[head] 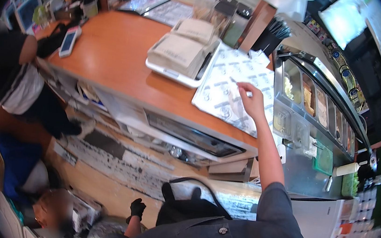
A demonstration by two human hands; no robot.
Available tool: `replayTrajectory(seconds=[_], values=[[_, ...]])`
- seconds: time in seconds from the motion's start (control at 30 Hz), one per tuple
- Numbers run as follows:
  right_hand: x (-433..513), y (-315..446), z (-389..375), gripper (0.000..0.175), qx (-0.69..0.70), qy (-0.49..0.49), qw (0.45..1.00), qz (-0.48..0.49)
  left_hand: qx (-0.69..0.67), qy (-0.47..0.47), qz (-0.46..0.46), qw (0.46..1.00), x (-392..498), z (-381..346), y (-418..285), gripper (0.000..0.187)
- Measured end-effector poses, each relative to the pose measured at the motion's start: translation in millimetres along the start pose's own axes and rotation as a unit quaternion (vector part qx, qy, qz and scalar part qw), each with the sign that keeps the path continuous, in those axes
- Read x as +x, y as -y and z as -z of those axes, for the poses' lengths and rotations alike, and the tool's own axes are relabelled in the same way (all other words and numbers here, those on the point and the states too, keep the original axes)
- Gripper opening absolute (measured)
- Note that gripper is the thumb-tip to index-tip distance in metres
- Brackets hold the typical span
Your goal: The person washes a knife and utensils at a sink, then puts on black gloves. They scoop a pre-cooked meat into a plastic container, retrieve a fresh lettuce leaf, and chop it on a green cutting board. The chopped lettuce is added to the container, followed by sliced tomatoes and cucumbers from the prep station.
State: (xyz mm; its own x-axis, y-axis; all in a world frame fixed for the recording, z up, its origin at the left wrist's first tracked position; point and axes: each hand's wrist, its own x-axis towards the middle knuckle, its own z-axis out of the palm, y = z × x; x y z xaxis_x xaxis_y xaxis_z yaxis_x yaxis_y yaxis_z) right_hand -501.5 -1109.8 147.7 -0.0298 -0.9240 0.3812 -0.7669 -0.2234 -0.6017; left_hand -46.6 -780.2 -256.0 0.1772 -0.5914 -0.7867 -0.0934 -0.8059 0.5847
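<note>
My bare right hand [252, 99] is stretched over a stack of printed wrapping paper [218, 94] on the wooden counter, its thumb and index finger bent close together. Whether a sheet is between them I cannot tell. My left hand [137, 208], in a black glove, hangs low beside my body with its fingers curled, away from the counter; its palm side is hidden. Brown paper bags [175, 54] lie stacked in a white tray [170, 75] left of the wrapping paper. Lidded containers [222, 11] and a black holder of dark-wrapped sticks [268, 39] stand behind.
A refrigerated prep station with food pans [307, 97] is at right, with a green-lidded container [323, 159] and a cream bottle [345, 169] on its ledge. A phone [68, 42] lies on the counter's left end. One person [22, 75] stands at left; another [55, 209] is low at lower left.
</note>
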Motion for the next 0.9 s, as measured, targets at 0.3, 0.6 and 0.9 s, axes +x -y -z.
replayTrajectory(seconds=[0.3, 0.6, 0.9], values=[[8, -47, 16, 0.026, 0.152, -0.074, 0.974, -0.154, -0.206, 0.024, -0.244, 0.947, -87, -24, -162, 0.027], [-199, 0, 207, 0.028, 0.560, 0.041, 0.815, -0.141, -0.048, 0.258, -0.441, 0.859, -264, -217, -308, 0.022], [-398, -37, 282, 0.034, 0.525, -0.158, 0.808, -0.216, -0.062, 0.556, -0.400, 0.726, -443, -443, -313, 0.033]])
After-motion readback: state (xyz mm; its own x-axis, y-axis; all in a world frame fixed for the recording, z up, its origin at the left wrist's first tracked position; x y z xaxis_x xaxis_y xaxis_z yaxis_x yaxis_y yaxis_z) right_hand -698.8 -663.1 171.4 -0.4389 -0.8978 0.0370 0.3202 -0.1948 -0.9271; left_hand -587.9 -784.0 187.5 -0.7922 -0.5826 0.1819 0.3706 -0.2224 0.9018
